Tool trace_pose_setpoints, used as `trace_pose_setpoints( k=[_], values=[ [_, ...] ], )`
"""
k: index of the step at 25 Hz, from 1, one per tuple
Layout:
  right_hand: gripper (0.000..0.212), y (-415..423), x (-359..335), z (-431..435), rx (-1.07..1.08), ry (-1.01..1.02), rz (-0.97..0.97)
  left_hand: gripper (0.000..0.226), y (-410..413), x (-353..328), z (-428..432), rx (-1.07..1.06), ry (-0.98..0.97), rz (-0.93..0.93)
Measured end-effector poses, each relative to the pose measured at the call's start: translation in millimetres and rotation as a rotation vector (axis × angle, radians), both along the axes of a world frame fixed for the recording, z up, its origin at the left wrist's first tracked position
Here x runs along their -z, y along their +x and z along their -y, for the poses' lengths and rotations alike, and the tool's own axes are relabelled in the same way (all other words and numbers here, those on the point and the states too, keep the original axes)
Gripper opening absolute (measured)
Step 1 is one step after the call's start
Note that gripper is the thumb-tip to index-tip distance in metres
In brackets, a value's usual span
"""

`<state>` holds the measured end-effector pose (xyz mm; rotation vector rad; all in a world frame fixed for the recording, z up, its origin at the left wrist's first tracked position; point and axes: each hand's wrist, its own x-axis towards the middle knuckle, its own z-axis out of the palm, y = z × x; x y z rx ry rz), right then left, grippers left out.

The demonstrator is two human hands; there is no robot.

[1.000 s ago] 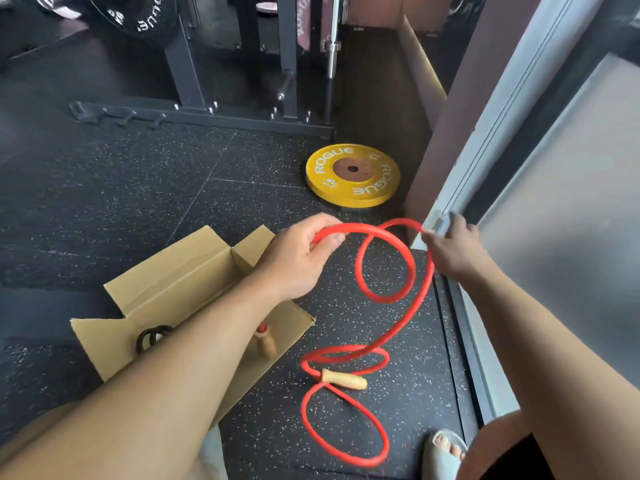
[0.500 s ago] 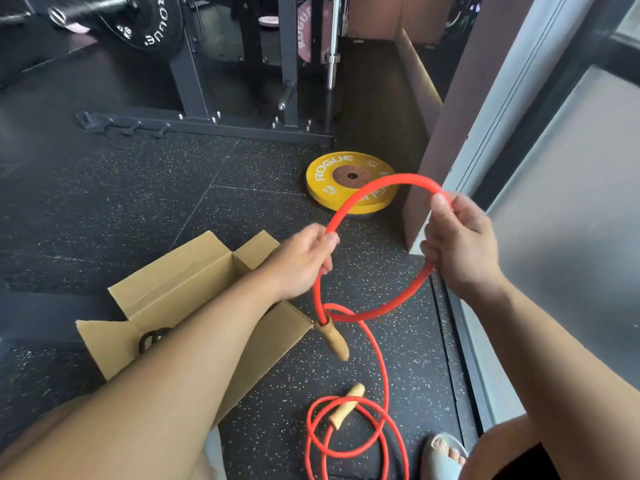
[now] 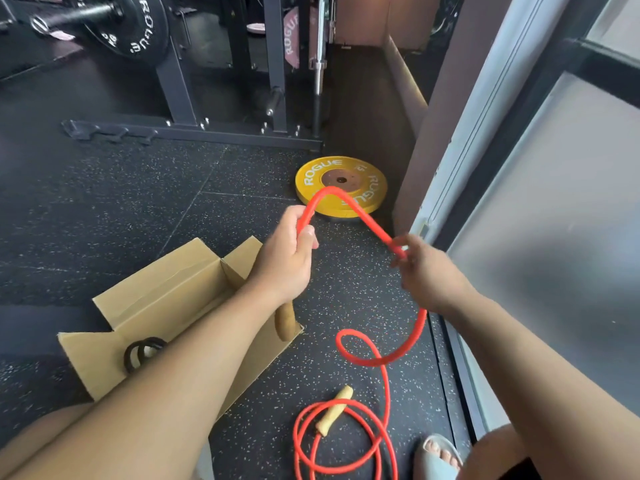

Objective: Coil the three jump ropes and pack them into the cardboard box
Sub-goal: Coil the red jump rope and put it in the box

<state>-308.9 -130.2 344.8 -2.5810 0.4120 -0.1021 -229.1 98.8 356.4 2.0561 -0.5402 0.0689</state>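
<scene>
Dark speckled rubber floor (image 3: 104,220) fills most of the room. A steel rack (image 3: 180,98) stands at the back with a black plate (image 3: 138,26) on a bar. A frosted glass door (image 3: 554,202) runs along the right side.

The box (image 3: 166,296) sits on the floor at left with its flaps open, partly behind the left forearm. A yellow plate (image 3: 311,174) lies flat on the floor near the wall, beyond the hands.

The red rope (image 3: 384,382) is out of the box, partly lifted and partly on the floor. The left hand (image 3: 287,258) is closed round it, fingers curled and thumb on top. The right hand (image 3: 426,271) pinches it at the fingertips. Between the hands the rope rises in an arch in front of the yellow plate. Below the right hand it drops, makes a small loop, then runs down into loose rings on the floor by the foot (image 3: 440,455) in a pale sandal.

One wooden handle (image 3: 284,322) hangs under the left hand, over the box's right flap; whether they touch I cannot tell. The second handle (image 3: 334,410) lies on the floor inside the loose rings.

A coiled black rope (image 3: 142,351) lies inside the box, just beside the left forearm.
</scene>
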Motion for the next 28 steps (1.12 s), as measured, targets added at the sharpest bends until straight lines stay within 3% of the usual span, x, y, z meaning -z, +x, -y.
trace_pose_setpoints(
  k=[3,6,10,14,16,20,24,28],
  values=[
    [0.020,-1.7,0.2,-9.9,-0.238,-0.164,-0.059,0.032,-0.4,-0.9,-1.1,0.038,0.118,0.104],
    [0.015,-2.3,-1.4,-34.4,-0.633,-0.188,-0.081,0.038,1.8,2.9,-0.6,0.143,0.334,0.195],
    [0.020,-4.7,-6.5,-50.2,-0.849,-0.112,0.114,0.033,-8.4,0.9,-1.2,0.339,0.664,0.078],
    [0.033,-5.4,-14.4,-34.6,-0.723,-0.065,0.365,0.046,-7.5,-5.5,-4.1,0.413,0.597,-0.110],
    [0.046,-8.2,-15.3,-31.3,-0.594,-0.141,0.430,0.045,-10.8,-7.1,-4.8,0.470,0.575,-0.196],
    [0.060,-10.9,-26.9,-25.6,-0.310,-0.287,0.345,0.058,-11.9,-12.5,-9.6,0.553,0.402,-0.312],
    [0.052,-9.8,-26.1,-20.5,-0.475,0.114,0.045,0.039,-18.6,-23.0,-8.3,0.581,0.155,-0.442],
    [0.041,-13.3,-13.2,-42.0,-0.572,0.172,0.110,0.043,-26.4,-15.9,-3.7,0.634,-0.003,-0.544]
  ],
)
